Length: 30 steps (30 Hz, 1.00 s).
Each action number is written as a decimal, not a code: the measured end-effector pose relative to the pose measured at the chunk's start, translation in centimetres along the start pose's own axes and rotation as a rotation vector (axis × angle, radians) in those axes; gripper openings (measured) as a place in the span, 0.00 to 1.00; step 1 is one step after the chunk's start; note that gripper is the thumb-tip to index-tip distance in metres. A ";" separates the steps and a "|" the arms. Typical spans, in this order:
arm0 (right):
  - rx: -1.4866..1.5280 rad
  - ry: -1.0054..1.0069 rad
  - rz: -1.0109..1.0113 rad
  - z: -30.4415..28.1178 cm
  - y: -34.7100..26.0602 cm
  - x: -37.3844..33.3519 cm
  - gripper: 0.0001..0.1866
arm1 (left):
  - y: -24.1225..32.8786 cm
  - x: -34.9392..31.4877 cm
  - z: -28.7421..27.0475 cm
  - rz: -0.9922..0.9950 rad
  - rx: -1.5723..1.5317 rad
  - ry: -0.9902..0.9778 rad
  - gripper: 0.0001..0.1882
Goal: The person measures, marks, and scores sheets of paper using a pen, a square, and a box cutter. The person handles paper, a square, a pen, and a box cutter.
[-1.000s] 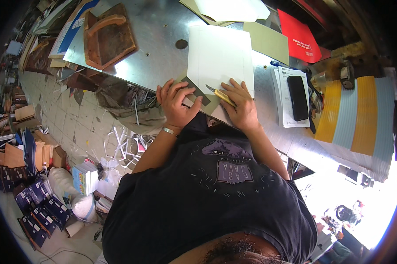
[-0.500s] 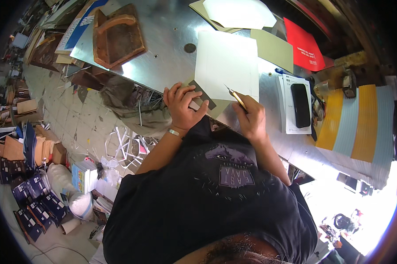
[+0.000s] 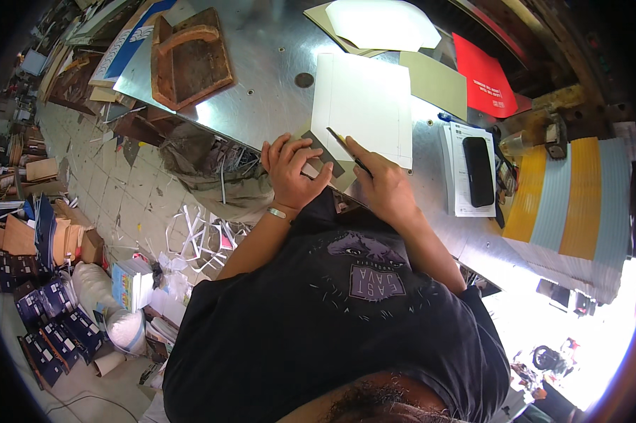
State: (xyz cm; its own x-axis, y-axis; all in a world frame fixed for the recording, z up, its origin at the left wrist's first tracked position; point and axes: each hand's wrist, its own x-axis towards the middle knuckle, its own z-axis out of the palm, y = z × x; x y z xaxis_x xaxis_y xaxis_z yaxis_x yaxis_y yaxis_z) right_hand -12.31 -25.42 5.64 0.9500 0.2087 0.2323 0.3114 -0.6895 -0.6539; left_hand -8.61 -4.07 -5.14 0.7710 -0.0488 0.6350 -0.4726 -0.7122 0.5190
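Observation:
My left hand (image 3: 292, 173) lies with fingers spread over a short dark flat strip (image 3: 328, 154), its fingertips and thumb touching it. The strip rests slantwise across the near corner of a large white sheet (image 3: 364, 95). Some olive-grey board (image 3: 350, 173) shows below that corner. My right hand (image 3: 388, 185) is closed round a slim craft knife (image 3: 341, 144), whose tip points up and left over the sheet, close to the strip. Whether the tip touches the sheet I cannot tell.
A wooden tray with a handle (image 3: 191, 69) sits at the table's far left. Grey-green board (image 3: 431, 83), a red folder (image 3: 481, 77) and more white sheets (image 3: 383, 22) lie at the back. To the right are a black phone (image 3: 479, 171) on papers and stacked yellow-and-blue sheets (image 3: 553, 199).
My right hand has moved left and turned the craft knife, bringing its tip over toward the strip. My left hand stays on the strip.

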 end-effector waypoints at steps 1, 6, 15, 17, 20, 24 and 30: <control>0.007 0.000 0.001 0.2 -0.1 0.2 0.31 | 0.0 0.0 0.0 0.001 0.004 0.004 0.14; 0.017 -0.053 0.119 -0.4 -1.1 1.3 0.30 | -0.1 0.0 0.0 0.011 0.008 0.018 0.14; 0.000 -0.033 0.072 0.1 0.1 0.5 0.29 | -0.1 -0.2 0.1 0.009 0.012 0.011 0.14; 0.026 -0.046 0.116 0.0 -0.1 0.4 0.29 | -0.2 -0.2 0.1 0.009 0.009 0.011 0.14; 0.049 0.020 0.098 0.3 0.1 0.3 0.29 | -0.2 -0.2 0.2 0.013 0.010 0.009 0.14; 0.119 0.174 0.043 0.9 0.1 0.6 0.30 | -0.1 0.1 0.0 0.011 0.012 -0.021 0.14; -0.107 0.246 0.013 1.9 1.9 -0.9 0.21 | -0.5 0.0 -0.3 0.042 0.028 -0.046 0.15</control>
State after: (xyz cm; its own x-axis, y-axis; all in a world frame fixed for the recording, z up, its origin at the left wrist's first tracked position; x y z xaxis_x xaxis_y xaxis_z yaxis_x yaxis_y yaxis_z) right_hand -12.56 -25.58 2.80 0.9155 0.0341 0.4010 0.2830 -0.7630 -0.5811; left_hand -8.53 -3.52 -5.22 0.7698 -0.1103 0.6286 -0.4930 -0.7283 0.4759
